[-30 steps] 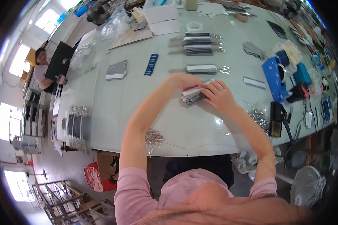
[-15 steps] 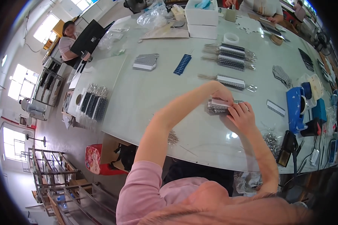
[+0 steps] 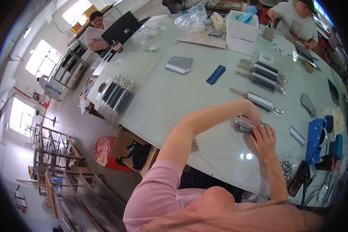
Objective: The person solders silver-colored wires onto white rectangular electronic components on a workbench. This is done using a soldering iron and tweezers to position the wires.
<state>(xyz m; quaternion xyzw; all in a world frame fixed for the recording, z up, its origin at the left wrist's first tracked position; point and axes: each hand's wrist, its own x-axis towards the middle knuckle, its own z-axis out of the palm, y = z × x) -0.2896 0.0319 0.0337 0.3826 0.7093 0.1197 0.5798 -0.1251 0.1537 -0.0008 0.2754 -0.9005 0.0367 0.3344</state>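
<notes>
Pale table (image 3: 154,100) under your work; right of the blue tape dispenser (image 3: 315,139), stuff blurs into the dark edge. Your left arm (image 3: 205,120) hides part of a wire pile (image 3: 195,146). Grey strip stack (image 3: 241,124) is just your side of the lone wired bundle (image 3: 259,101), right end covered by your hands. Left hand (image 3: 252,111) bent over it, fingertips hidden. Right hand (image 3: 265,140) touches the right end, fingers curled. Hands close together; can't tell if either is clamped on the stack.
</notes>
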